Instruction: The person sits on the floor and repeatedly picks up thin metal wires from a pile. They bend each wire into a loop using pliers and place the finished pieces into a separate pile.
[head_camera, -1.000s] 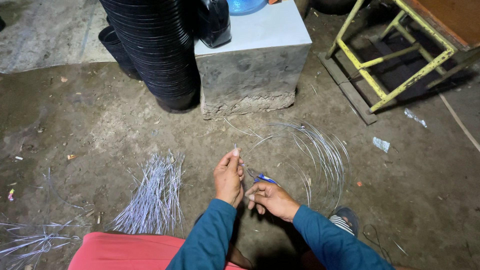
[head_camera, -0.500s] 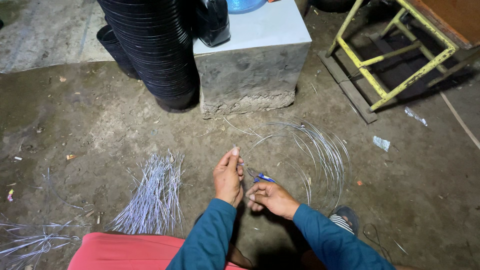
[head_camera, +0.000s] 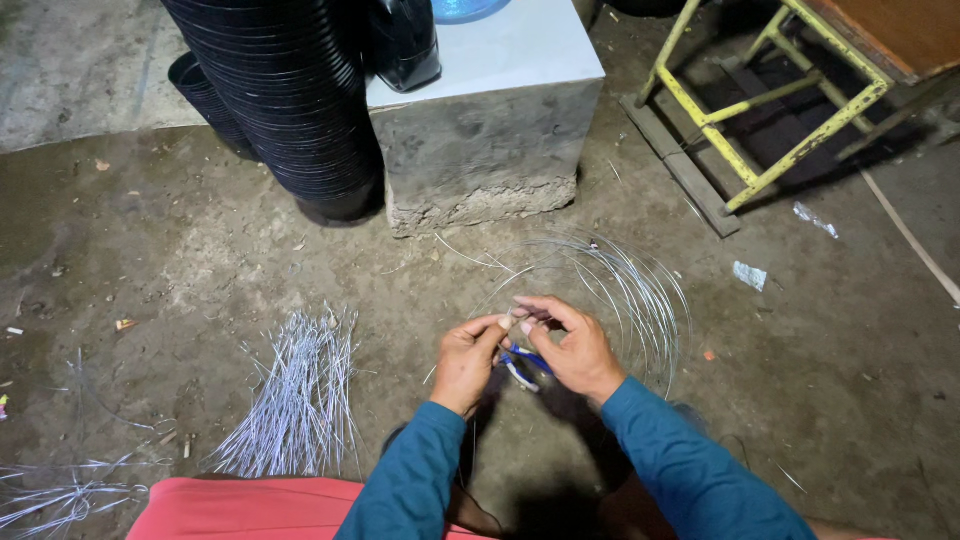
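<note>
Both grips are pinched shut on one thin silver wire strand, left hand meeting right hand, which also tucks blue-handled pliers, right over the springy wire coil on the dirt floor, so a slipped end could probably whip back and jab a finger.

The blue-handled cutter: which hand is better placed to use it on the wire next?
Probably the right hand: the blue-handled cutter sits under its palm, while its fingers pinch the wire. The left hand only pinches the wire end, so it can steady it.
</note>
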